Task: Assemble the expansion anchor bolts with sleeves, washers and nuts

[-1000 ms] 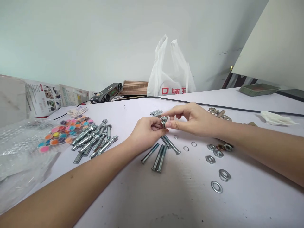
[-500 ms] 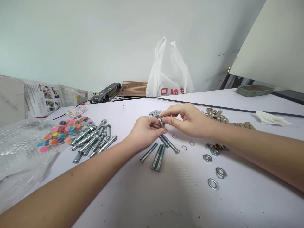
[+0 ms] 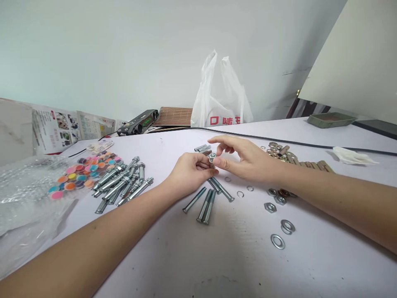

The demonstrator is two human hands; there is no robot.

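My left hand (image 3: 190, 171) is closed around a silver bolt (image 3: 212, 159) held upright above the white table (image 3: 235, 256). My right hand (image 3: 245, 159) pinches a nut at the bolt's top end between thumb and forefinger, its other fingers spread. Just below the hands lie several loose silver bolts (image 3: 207, 201). Small rings (image 3: 240, 193), hex nuts (image 3: 271, 207) and flat washers (image 3: 278, 241) are scattered under my right forearm.
A pile of assembled anchor bolts (image 3: 122, 185) and coloured round discs (image 3: 81, 173) lie at the left, beside bubble wrap (image 3: 25, 194). A white plastic bag (image 3: 221, 103), a black cable (image 3: 297, 142), a green tray (image 3: 331, 119), brass parts (image 3: 285, 151) and crumpled tissue (image 3: 353, 155) sit further back.
My right hand's fingers have shifted on the nut at the bolt's top, as in turning it. The view has drifted slightly; both hands stay in place.
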